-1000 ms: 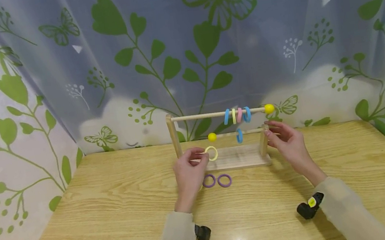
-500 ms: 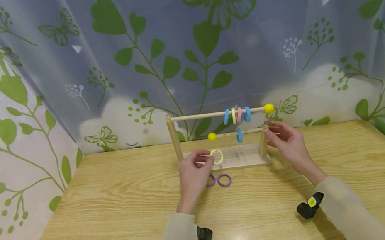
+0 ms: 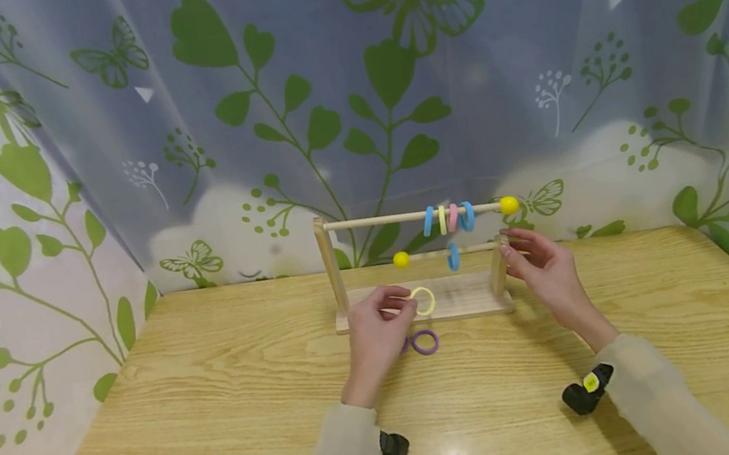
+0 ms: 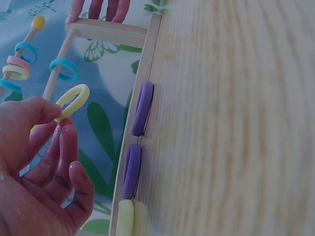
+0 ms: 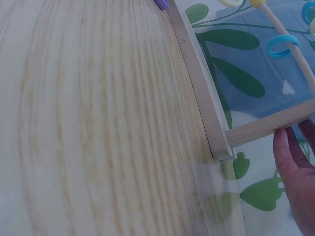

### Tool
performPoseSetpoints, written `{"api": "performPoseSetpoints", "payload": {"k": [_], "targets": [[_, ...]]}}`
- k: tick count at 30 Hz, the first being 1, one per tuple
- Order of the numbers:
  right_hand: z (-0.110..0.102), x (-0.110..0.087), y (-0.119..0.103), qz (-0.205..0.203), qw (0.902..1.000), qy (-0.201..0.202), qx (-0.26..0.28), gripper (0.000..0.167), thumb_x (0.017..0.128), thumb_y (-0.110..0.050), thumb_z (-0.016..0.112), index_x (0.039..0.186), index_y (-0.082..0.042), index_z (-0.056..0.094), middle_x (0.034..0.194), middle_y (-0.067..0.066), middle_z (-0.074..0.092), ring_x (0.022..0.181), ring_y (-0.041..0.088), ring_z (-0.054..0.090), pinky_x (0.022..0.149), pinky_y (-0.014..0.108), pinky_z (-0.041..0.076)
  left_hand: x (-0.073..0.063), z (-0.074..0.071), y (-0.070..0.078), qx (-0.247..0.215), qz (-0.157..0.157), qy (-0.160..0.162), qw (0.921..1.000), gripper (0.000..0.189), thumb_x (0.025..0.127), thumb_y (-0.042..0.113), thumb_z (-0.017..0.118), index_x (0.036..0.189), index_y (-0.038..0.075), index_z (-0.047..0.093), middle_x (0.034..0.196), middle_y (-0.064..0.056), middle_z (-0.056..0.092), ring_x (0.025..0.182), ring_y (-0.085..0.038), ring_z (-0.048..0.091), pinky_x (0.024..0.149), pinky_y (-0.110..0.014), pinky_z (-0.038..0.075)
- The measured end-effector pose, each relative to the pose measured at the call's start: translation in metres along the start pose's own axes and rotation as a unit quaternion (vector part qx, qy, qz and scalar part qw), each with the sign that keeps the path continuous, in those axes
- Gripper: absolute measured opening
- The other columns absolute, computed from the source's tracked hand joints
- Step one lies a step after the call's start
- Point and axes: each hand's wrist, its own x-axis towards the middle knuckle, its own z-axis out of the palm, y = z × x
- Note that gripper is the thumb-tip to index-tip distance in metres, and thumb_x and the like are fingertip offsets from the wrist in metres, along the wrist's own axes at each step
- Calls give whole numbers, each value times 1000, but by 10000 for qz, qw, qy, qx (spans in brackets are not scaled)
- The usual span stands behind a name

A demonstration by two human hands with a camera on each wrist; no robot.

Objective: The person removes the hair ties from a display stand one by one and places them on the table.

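Observation:
My left hand point(image 3: 378, 329) pinches a pale yellow hair tie point(image 4: 78, 104) between thumb and forefinger, in front of a wooden stand point(image 3: 462, 301) and below its lower rod. The thumb and fingers of my right hand point(image 3: 547, 274) hold the top of the stand's short right post point(image 3: 498, 274). One blue hair tie point(image 3: 453, 259) hangs on the lower rod. Blue, yellow and pink hair ties point(image 3: 454, 219) hang on the upper rod. Purple hair ties point(image 4: 142, 109) lie on the table by the base, one partly hidden by my left hand in the head view.
Yellow balls cap the free ends of the upper rod point(image 3: 509, 205) and lower rod point(image 3: 401, 260). A second yellow hair tie point(image 4: 125, 219) lies near the base in the left wrist view. A patterned curtain point(image 3: 289, 112) hangs behind the wooden table point(image 3: 235, 407).
My left hand has moved right and slightly nearer me with the yellow hair tie, covering more of one purple hair tie. My right hand has stayed on the post.

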Motion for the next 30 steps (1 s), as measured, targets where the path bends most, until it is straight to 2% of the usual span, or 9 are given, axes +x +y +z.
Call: {"api": "performPoseSetpoints", "payload": {"k": [12, 19, 27, 30], "targets": [[-1, 0, 0, 6, 10000, -24, 81, 46, 101, -19, 64, 141, 3, 55, 114, -19, 69, 105, -1, 67, 83, 19, 59, -4, 5, 0, 150, -56, -503, 9986, 12, 90, 18, 76, 99, 12, 76, 91, -7, 78, 70, -9, 67, 65, -23, 56], [-1, 0, -1, 17, 10000, -28, 58, 47, 101, -20, 64, 141, 3, 54, 114, -21, 68, 104, -2, 67, 83, 18, 59, -5, 7, 0, 61, -138, -763, 9970, 13, 90, 18, 75, 101, 11, 76, 93, -9, 78, 72, -12, 72, 64, -24, 58], [0, 0, 0, 4, 10000, -4, 16, 47, 101, -20, 64, 141, 3, 55, 114, -21, 68, 105, -1, 67, 82, 19, 59, -6, 10, 1, -256, -473, -1214, 9911, 13, 93, 16, 73, 103, 8, 74, 97, -10, 76, 81, -25, 77, 63, -34, 63], [0, 0, 0, 17, 10000, 8, -18, 46, 101, -21, 65, 140, 2, 55, 114, -21, 68, 104, -1, 67, 82, 18, 59, -5, 11, 2, -280, -492, -1312, 9897, 13, 93, 16, 72, 103, 8, 73, 96, -11, 75, 80, -27, 77, 64, -36, 64]]}}
